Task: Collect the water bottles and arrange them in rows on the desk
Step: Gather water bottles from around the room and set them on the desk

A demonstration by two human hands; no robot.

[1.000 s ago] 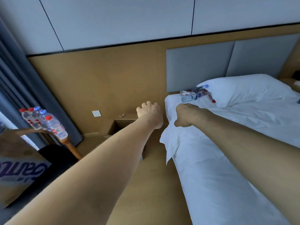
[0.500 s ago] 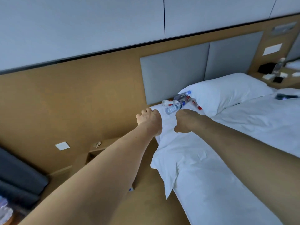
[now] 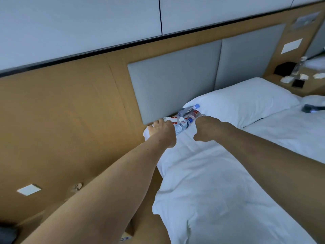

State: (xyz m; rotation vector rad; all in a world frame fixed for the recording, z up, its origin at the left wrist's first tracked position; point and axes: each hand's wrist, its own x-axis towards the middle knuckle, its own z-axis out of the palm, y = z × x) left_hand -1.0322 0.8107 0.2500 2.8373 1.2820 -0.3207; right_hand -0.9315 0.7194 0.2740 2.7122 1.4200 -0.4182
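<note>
Several clear plastic water bottles (image 3: 182,123) with blue and red caps lie in a small heap on the white bed (image 3: 211,182), against the grey headboard (image 3: 175,81) and just left of the pillow (image 3: 246,101). My left hand (image 3: 162,132) reaches the heap from the left, fingers apart and lying over the base of the nearest bottle. My right hand (image 3: 206,128) is at the heap's right side, fingers curled, its fingertips at a red-capped bottle (image 3: 195,114); whether it grips is hidden. Another clear bottle (image 3: 299,66) stands on the far bedside table.
The bedside table (image 3: 288,85) at far right carries a black box (image 3: 283,67) and small items. A dark object (image 3: 311,108) lies on the bed beyond the pillow. Wooden wall panelling with a white plate (image 3: 29,189) fills the left; the sheet's edge hangs beside my left forearm.
The view swung right and closer to the headboard; the curtain and the bottles on the left side table left the frame. Both hands moved forward from the sheet's corner to the bottle heap.
</note>
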